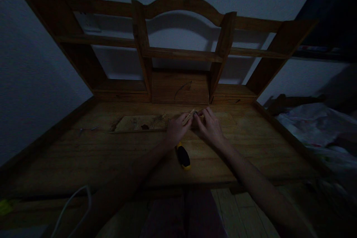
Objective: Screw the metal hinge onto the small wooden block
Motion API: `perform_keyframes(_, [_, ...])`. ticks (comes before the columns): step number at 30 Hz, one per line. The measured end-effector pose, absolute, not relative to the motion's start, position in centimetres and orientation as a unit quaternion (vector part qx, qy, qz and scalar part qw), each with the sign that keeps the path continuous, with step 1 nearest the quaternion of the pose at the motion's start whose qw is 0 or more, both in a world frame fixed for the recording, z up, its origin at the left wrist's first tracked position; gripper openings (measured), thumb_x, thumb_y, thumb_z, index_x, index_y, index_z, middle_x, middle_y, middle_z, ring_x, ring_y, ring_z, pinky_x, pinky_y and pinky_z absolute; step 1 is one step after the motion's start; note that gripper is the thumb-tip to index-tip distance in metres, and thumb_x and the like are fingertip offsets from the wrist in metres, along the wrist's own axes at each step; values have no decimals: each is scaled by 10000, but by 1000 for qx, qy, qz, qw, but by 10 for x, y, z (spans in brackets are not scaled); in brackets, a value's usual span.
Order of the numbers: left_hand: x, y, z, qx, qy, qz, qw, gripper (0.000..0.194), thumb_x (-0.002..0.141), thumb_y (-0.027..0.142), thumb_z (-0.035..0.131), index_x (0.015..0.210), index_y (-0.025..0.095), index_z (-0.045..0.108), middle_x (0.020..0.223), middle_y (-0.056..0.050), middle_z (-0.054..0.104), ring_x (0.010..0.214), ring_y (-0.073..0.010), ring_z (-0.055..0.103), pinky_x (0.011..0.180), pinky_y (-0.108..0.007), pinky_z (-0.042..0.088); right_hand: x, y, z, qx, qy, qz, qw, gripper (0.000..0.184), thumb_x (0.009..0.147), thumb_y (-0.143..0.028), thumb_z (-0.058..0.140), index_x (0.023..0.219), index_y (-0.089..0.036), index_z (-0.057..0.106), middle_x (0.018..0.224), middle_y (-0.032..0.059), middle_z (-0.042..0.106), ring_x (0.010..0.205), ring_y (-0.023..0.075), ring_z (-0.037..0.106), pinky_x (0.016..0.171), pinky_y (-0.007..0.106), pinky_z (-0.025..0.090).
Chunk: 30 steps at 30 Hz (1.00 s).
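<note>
In dim light my left hand (177, 129) and my right hand (209, 126) meet at the back middle of a wooden desk (111, 156). Together they pinch a small pale wooden piece (188, 116) with a bit of metal at its right end. Both hands have their fingers curled round it. A tool with a black and yellow handle (183, 156) lies on the desk just below my left wrist; its tip is hidden under the hand. A flat pale board (139, 123) lies to the left of my hands.
A wooden hutch with shelves and an arched top (181, 48) stands at the back of the desk against a white wall. A white cable (73, 202) curls at the lower left. Crumpled pale plastic or cloth (315, 126) lies to the right of the desk.
</note>
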State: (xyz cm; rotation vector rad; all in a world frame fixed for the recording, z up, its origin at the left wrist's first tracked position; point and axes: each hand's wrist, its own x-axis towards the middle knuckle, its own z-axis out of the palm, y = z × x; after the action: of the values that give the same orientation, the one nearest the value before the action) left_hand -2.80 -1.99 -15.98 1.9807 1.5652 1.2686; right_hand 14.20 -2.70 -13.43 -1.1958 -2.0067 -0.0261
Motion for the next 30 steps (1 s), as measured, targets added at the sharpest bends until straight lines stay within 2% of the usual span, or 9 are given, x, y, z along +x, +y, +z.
perform_keyframes(4, [-28,-21,-158,685,554,442,167,235,949,340,616,1143,263,724,1054,-14,782,946,-182,745,834,-258,544,142,-26,-135,-479,-784,-11,396,235,1047,-431,476,1015,-218,570,1037,80,608,829,202,606,732,342,474])
perform_keyframes(10, [-28,-21,-160,687,539,461,158,248,945,337,626,1157,258,727,1071,-21,781,968,-190,746,852,-273,549,144,-25,-134,-455,-811,-22,367,238,1068,-348,398,1062,-218,598,1042,105,616,946,241,607,766,361,472])
perform_keyframes(18, [-28,-20,-159,688,549,447,162,251,950,347,615,1164,265,717,1080,-18,781,973,-185,744,850,-260,540,142,-26,-134,-477,-788,-18,389,218,1061,-397,434,1042,-221,561,1046,86,612,785,193,596,702,334,454])
perform_keyframes(21, [-28,-20,-159,690,548,445,162,245,953,349,611,1158,266,716,1062,-18,783,960,-181,743,867,-260,540,143,-25,-136,-481,-787,-23,385,241,1055,-425,452,1013,-218,568,1016,76,618,799,195,599,702,334,439])
perform_keyframes(26, [-28,-20,-159,689,542,449,172,244,948,333,621,1152,248,725,1078,-36,779,970,-193,740,878,-283,550,143,-24,-137,-470,-799,-26,373,227,1062,-359,430,1025,-203,590,1033,93,624,849,208,608,676,330,425])
perform_keyframes(30, [-27,-20,-158,684,544,451,183,248,954,337,607,1152,239,720,1064,-33,778,963,-185,737,887,-274,544,142,-24,-137,-471,-795,-25,382,198,1055,-355,453,1037,-202,576,1037,90,621,870,206,615,727,326,455])
